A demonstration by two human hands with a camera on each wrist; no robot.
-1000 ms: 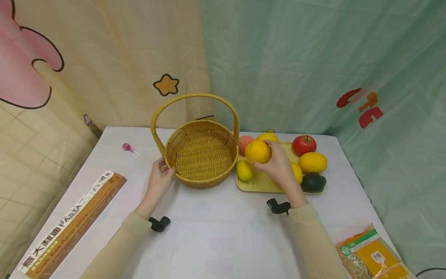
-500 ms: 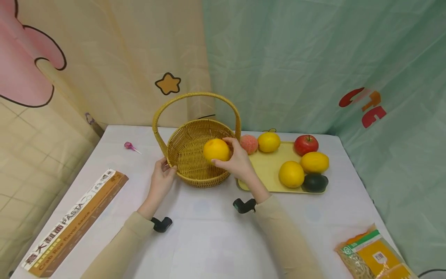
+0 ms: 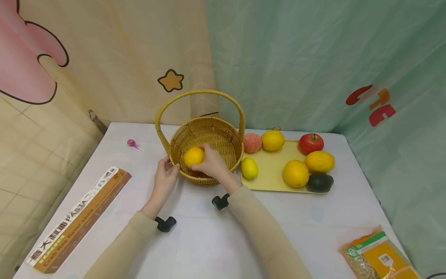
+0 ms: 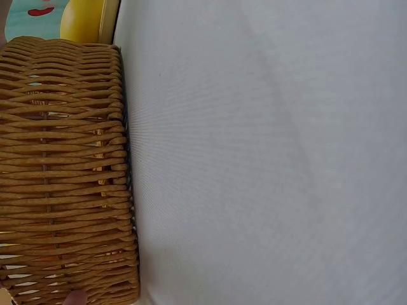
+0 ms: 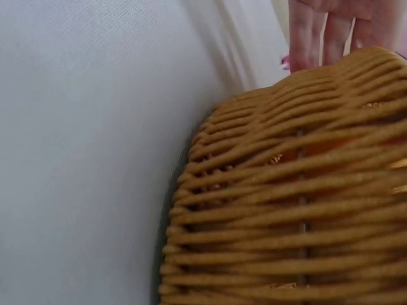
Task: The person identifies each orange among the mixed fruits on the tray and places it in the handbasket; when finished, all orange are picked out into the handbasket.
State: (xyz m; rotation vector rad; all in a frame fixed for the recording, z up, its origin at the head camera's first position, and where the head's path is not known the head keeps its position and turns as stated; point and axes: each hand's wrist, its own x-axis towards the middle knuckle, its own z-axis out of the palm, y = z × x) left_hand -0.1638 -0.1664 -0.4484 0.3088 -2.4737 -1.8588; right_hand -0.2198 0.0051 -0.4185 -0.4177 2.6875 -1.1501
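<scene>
The orange point(image 3: 193, 156) is inside the basket point(image 3: 209, 126), pinched by my right hand point(image 3: 213, 162); it has crossed from over the tray point(image 3: 270, 162), right of the basket, so this transfer seems nearly complete. My left hand point(image 3: 164, 179), fingers extended, touches the basket's left side.

Head view looks down — close wrist views share the basket point(image 4: 63, 178).

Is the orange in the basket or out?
In, held by the right hand: the orange is within the rim of the basket, orange colour showing through the weave.
</scene>
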